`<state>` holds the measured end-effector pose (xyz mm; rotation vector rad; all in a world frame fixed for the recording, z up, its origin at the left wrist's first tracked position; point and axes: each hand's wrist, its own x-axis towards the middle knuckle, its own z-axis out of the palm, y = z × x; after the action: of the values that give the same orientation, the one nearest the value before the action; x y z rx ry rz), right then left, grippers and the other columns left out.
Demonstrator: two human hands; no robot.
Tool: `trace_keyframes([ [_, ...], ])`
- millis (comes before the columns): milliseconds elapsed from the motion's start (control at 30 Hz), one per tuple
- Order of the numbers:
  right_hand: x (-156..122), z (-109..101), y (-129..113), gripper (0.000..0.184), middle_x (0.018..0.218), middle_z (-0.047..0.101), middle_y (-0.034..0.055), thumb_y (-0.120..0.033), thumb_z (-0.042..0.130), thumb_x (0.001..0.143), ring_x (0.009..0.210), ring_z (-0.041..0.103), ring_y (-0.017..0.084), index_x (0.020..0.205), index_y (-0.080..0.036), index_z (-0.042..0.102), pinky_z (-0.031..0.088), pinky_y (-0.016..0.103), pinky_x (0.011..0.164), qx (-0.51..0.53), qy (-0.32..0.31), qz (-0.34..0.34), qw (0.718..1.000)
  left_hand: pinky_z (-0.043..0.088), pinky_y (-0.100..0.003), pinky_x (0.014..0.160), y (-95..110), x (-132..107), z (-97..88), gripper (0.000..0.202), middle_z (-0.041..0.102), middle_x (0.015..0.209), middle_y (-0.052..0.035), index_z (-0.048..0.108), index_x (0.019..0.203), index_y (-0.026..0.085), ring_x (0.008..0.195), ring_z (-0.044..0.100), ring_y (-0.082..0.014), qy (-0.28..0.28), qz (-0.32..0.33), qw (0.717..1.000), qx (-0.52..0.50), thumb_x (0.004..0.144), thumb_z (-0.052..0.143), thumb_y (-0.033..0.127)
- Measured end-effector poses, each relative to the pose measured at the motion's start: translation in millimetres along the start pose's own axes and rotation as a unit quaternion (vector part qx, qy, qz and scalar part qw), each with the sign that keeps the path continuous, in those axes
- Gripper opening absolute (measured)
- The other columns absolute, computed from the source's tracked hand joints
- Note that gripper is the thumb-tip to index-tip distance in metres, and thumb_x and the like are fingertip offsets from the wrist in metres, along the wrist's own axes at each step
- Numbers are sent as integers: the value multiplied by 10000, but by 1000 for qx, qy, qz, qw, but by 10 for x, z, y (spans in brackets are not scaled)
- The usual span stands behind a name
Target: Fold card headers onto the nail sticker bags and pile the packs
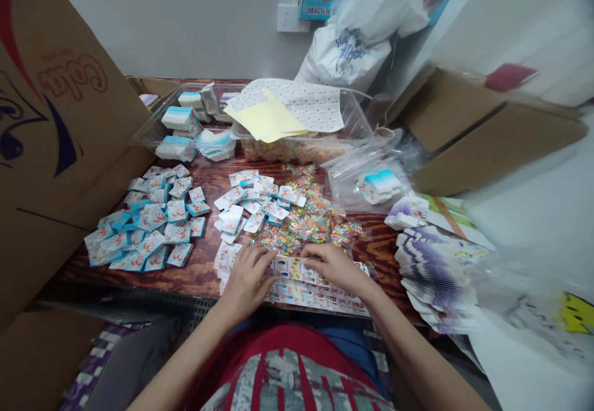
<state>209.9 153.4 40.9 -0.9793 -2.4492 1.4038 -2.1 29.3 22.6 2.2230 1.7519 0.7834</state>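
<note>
The left hand (248, 278) and right hand (331, 267) lie curved, fingers half-spread, on a strip of printed cards (297, 268); the fingertips touch it, but the head view cannot show whether either hand grips it or only presses. The two hands are just apart, with the strip running between them and on toward 4 o'clock, over a longer printed sheet (320, 296) beneath the right wrist. The surface is a dark, glossy wooden table (380, 244). At 10 o'clock lies a spread of blue-and-white cards (148, 216), each printed with a hand mark. Nearer 12 o'clock sits a smaller heap of the same cards (250, 203), touching a scatter of multicoloured packets (301, 225) at 1 o'clock. Farther out at 11 o'clock, a clear tray (174, 126) holds stacks of cards, and at 12 o'clock a clear tub (288, 148) of colourful packets carries dotted paper (297, 104) and yellow sheets (264, 117). A plastic bag (371, 179) lies at 2 o'clock, and purple-printed stacks (431, 275) sit at 3 o'clock. Cardboard boxes (60, 120) flank the table, and a white sack (357, 33) leans below a wall socket (290, 18).
</note>
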Motion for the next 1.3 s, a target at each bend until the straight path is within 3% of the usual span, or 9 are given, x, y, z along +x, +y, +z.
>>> trace_keyframes([
  [233,-21,-86,-128,158,688,595,-17,-308,624,827,643,512,145,773,-165,665,364,229,590,118,-93,-1,989,321,-479,1118,187,295,-237,116,643,852,-6,596,932,202,866,622,-157,16,-5,998,-68,944,488,162],
  [400,17,-97,-179,190,752,608,-5,-324,589,879,702,527,150,829,-159,669,381,234,634,170,6,-38,985,165,-584,1168,319,381,-247,406,459,1444,-166,470,1349,183,1399,345,-292,143,-33,989,23,945,500,215],
  [467,-3,-107,-269,189,767,608,1,-314,563,904,721,538,155,842,-163,657,393,241,653,182,20,-64,981,182,-574,1171,373,370,-211,569,335,1540,-176,311,1474,173,1457,234,-302,109,-28,994,-15,948,510,263],
  [567,-69,-89,-461,216,786,610,18,-277,495,948,754,556,167,815,-174,631,411,260,692,148,32,-113,982,361,-477,1118,419,355,-153,514,491,1450,-141,365,1462,200,1362,434,-262,47,-36,988,-146,968,480,278],
  [767,-195,-25,-478,162,1062,618,97,-189,581,870,1044,518,268,1029,-202,606,378,400,900,-28,260,-138,955,510,-344,960,471,306,-284,320,692,1215,-74,649,1226,220,1106,654,-210,39,-94,939,-329,985,443,268],
  [900,-244,-14,-287,235,869,626,39,-49,443,836,879,558,218,882,-209,609,389,359,834,7,178,-101,979,498,-367,961,432,249,-405,360,735,1106,-82,716,1111,201,1056,668,-231,-54,-140,894,-422,982,431,378],
  [1033,-220,108,-303,249,848,590,29,-66,404,871,840,563,185,856,-209,608,407,289,759,69,90,-109,988,523,-356,875,341,271,-193,412,723,1099,-98,694,1131,181,995,664,-246,-30,-224,838,-496,889,563,488],
  [1233,-56,352,-254,24,773,622,13,-218,545,854,717,564,181,869,-214,563,388,266,643,53,190,15,980,496,-269,601,343,332,187,468,681,728,-43,713,911,125,661,615,-175,-103,-301,762,-564,808,614,570],
  [1300,-58,327,-172,132,715,597,0,-327,522,891,657,550,163,847,-209,562,385,252,593,130,185,41,973,474,-253,529,310,337,213,474,637,659,-22,686,816,123,580,576,-156,-79,-327,753,-566,767,640,592],
])
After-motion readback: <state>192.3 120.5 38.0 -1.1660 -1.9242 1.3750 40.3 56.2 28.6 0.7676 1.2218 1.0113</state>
